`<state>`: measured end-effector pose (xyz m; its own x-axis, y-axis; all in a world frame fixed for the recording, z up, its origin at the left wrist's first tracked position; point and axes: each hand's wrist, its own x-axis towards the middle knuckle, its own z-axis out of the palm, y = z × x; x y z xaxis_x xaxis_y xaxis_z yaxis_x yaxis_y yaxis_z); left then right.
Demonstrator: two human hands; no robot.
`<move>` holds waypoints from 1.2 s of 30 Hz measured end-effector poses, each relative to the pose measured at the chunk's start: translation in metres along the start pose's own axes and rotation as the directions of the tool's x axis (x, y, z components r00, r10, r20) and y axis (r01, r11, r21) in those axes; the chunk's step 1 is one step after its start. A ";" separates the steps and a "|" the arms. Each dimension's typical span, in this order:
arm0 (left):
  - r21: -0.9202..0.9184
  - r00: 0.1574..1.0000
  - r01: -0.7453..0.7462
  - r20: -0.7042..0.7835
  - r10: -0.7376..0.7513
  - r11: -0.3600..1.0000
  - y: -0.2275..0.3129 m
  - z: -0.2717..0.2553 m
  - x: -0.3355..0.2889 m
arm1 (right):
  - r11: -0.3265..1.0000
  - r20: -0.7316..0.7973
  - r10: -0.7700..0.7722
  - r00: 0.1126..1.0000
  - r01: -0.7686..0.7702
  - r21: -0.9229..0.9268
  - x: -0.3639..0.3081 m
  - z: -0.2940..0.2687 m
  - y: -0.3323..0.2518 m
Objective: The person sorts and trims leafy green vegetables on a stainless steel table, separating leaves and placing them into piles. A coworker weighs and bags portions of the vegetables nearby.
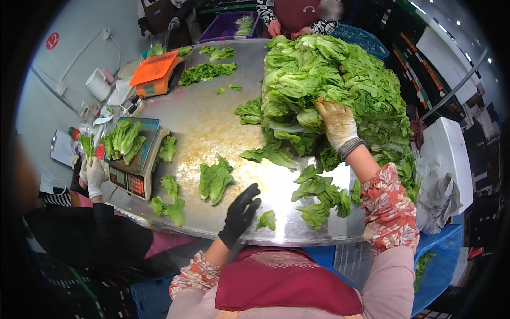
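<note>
My right hand, in a soiled pale glove, reaches into the big heap of green lettuce on the steel table and closes on a lettuce head at the heap's near side. My left hand, in a black glove, hovers with spread fingers just above the table's near edge and holds nothing. A small bunch of lettuce leaves lies just left of it. Loose leaves lie between my two hands.
At the left, a person's white-gloved hand is beside a weighing scale loaded with lettuce. An orange scale sits at the far left. Another person stands at the far end by a purple crate. Blue crates are at my right.
</note>
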<state>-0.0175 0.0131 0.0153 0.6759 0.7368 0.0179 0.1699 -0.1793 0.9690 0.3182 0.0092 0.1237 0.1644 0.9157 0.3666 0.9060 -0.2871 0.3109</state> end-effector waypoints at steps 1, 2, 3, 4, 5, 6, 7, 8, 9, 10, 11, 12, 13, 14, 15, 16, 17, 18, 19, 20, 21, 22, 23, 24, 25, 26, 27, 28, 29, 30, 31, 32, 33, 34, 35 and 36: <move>-0.035 0.999 0.001 0.037 0.000 0.999 0.002 0.002 -0.002 | 0.999 0.022 0.022 1.000 -0.021 -0.042 -0.001 0.001 0.001; -0.069 0.998 0.004 0.071 0.000 0.998 0.005 0.001 -0.006 | 0.996 0.042 0.043 0.998 -0.039 -0.084 -0.003 0.003 0.004; -0.121 0.997 0.044 0.073 -0.035 0.992 0.008 0.000 -0.009 | 1.000 -0.041 0.002 0.999 -0.003 -0.017 -0.011 0.004 0.009; -0.139 0.996 0.067 0.069 -0.058 0.988 0.008 -0.001 -0.013 | 0.998 -0.047 0.010 0.999 -0.007 0.068 -0.018 -0.006 0.011; -0.158 0.995 0.091 0.064 -0.081 0.983 0.007 -0.002 -0.017 | 0.978 -0.166 0.044 0.985 -0.009 0.208 -0.026 -0.010 0.015; -0.182 0.992 0.113 0.071 -0.102 0.977 0.007 0.000 -0.020 | 0.941 -0.268 0.098 0.958 -0.002 0.338 -0.038 -0.018 0.019; -0.168 0.992 0.117 0.065 -0.108 0.979 0.007 -0.001 -0.023 | 0.906 -0.270 0.160 0.949 -0.033 0.421 -0.047 -0.037 0.015; -0.285 0.984 0.176 0.086 -0.158 0.942 0.009 0.000 -0.025 | 0.863 -0.266 0.225 0.937 -0.065 0.502 -0.058 -0.053 0.010; -0.398 0.973 0.230 0.125 -0.196 0.888 0.010 0.000 -0.025 | 0.770 -0.291 0.351 0.890 -0.098 0.630 -0.069 -0.057 -0.003; -0.500 0.958 0.285 0.172 -0.229 0.818 0.011 0.001 -0.024 | 0.742 -0.382 0.317 0.868 0.024 0.670 -0.081 -0.052 -0.013; -0.495 0.963 0.183 0.263 -0.054 0.850 0.005 0.000 -0.024 | 0.473 -0.356 0.423 0.833 0.132 0.871 -0.091 -0.039 -0.031; -0.673 0.937 0.292 0.342 -0.065 0.680 0.009 0.003 -0.023 | 0.125 -0.143 0.476 0.868 0.094 0.988 -0.101 -0.045 -0.058; -0.794 0.909 0.388 0.414 -0.050 0.468 0.019 0.008 -0.019 | -0.106 0.034 0.490 0.871 0.021 0.994 -0.111 -0.048 -0.083; -0.850 0.873 0.478 0.488 -0.010 0.221 0.025 0.014 -0.013 | -0.269 0.171 0.480 0.860 -0.042 0.962 -0.127 -0.040 -0.103; -0.839 0.842 0.536 0.524 -0.126 0.092 0.026 0.018 -0.008 | -0.410 0.240 0.487 0.840 -0.023 0.912 -0.136 -0.037 -0.126; -0.852 0.855 0.510 0.517 -0.033 -0.120 0.023 0.021 -0.004 | -0.417 0.289 0.488 0.823 -0.072 0.906 -0.147 -0.030 -0.143; -0.886 0.886 0.452 0.460 -0.062 -0.105 0.021 0.025 0.001 | -0.435 0.310 0.447 0.839 -0.099 0.895 -0.154 -0.028 -0.155; -0.877 0.893 0.415 0.443 -0.076 -0.240 0.011 0.026 0.003 | -0.453 0.329 0.407 0.852 -0.124 0.883 -0.158 -0.029 -0.162; -0.853 0.901 0.368 0.426 -0.085 -0.370 0.002 0.027 0.007 | -0.479 0.402 0.348 0.847 -0.208 0.853 -0.165 -0.027 -0.165; -0.867 0.908 0.344 0.405 -0.106 -0.359 -0.004 0.026 0.005 | -0.499 0.472 0.285 0.834 -0.291 0.816 -0.173 -0.024 -0.169; -0.879 0.915 0.324 0.385 -0.121 -0.350 -0.005 0.025 0.006 | -0.511 0.536 0.225 0.813 -0.370 0.776 -0.178 -0.021 -0.169; -0.890 0.921 0.303 0.366 -0.136 -0.340 -0.005 0.023 0.006 | -0.466 0.548 0.173 0.818 -0.423 0.778 -0.180 -0.021 -0.166; -0.930 0.930 0.332 0.351 -0.108 -0.159 -0.004 0.019 0.002 | -0.417 0.562 0.121 0.818 -0.471 0.777 -0.181 -0.021 -0.162; -0.941 0.940 0.324 0.332 -0.080 -0.097 -0.005 0.019 0.000 | -0.365 0.574 0.067 0.816 -0.515 0.775 -0.181 -0.022 -0.160; -0.949 0.948 0.313 0.314 -0.051 -0.035 -0.005 0.019 -0.002 | -0.330 0.622 0.092 0.778 -0.565 0.756 -0.174 -0.032 -0.162; -0.954 0.955 0.298 0.297 -0.020 0.026 -0.006 0.019 -0.004 | -0.119 0.544 0.123 0.830 -0.532 0.838 -0.173 -0.031 -0.162; -0.959 0.962 0.272 0.268 -0.056 0.084 -0.007 0.021 -0.007 | 0.100 0.459 0.131 0.879 -0.473 0.876 -0.173 -0.028 -0.162; -0.959 0.968 0.246 0.235 -0.091 0.142 -0.008 0.022 -0.010 | 0.315 0.371 0.117 0.921 -0.389 0.866 -0.173 -0.026 -0.162; -0.954 0.972 0.221 0.199 -0.124 0.202 -0.010 0.024 -0.013 | 0.429 0.295 0.131 0.946 -0.322 0.844 -0.175 -0.020 -0.164; -0.945 0.975 0.199 0.163 -0.153 0.261 -0.009 0.025 -0.014 | 0.261 0.389 0.168 0.906 -0.422 0.869 -0.178 -0.014 -0.166; -0.931 0.978 0.186 0.147 -0.145 0.314 -0.010 0.025 -0.014 | 0.084 0.484 0.183 0.856 -0.504 0.859 -0.183 -0.006 -0.170; -0.915 0.982 0.172 0.131 -0.136 0.366 -0.010 0.026 -0.013 | -0.095 0.576 0.179 0.798 -0.568 0.817 -0.187 0.001 -0.174; -0.895 0.985 0.157 0.113 -0.129 0.417 -0.010 0.026 -0.014 | -0.112 0.570 0.211 0.794 -0.560 0.821 -0.192 0.009 -0.177; -0.886 0.983 0.160 0.102 -0.153 0.436 -0.011 0.028 -0.014 | -0.128 0.565 0.242 0.789 -0.551 0.824 -0.196 0.016 -0.181; -0.876 0.980 0.163 0.091 -0.177 0.455 -0.015 0.031 -0.013 | -0.145 0.560 0.275 0.782 -0.542 0.828 -0.199 0.021 -0.183; -0.865 0.976 0.169 0.081 -0.201 0.472 -0.019 0.034 -0.013 | -0.267 0.605 0.272 0.748 -0.546 0.794 -0.199 0.018 -0.184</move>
<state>-0.0052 -0.0149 -0.0114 0.6838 0.7025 -0.1974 -0.4259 0.6038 0.6738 0.1263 -0.1153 -0.0225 0.6059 0.7768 -0.1718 -0.0218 -0.1997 -0.9796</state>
